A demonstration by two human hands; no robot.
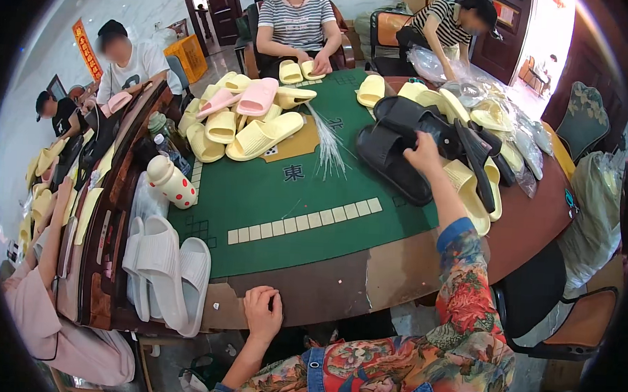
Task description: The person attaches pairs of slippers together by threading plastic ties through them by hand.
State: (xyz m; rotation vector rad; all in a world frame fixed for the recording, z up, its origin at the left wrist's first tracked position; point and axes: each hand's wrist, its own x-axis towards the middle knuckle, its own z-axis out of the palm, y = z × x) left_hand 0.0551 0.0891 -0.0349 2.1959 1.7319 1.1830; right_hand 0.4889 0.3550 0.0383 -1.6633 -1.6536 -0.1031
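Note:
My right hand reaches over the right side of the table with its fingers closed on a black slipper. Another black slipper lies just in front of it, and more black ones lean against pale yellow slippers beside my wrist. My left hand rests on the table's near edge, fingers curled in, with nothing showing in them. White slippers stand at the left near corner, a short way from that hand.
A heap of yellow and pink slippers lies at the far left, beside a bundle of thin white ties. A red-dotted white bottle stands left. Bagged slippers fill the far right. Several people work around the tables.

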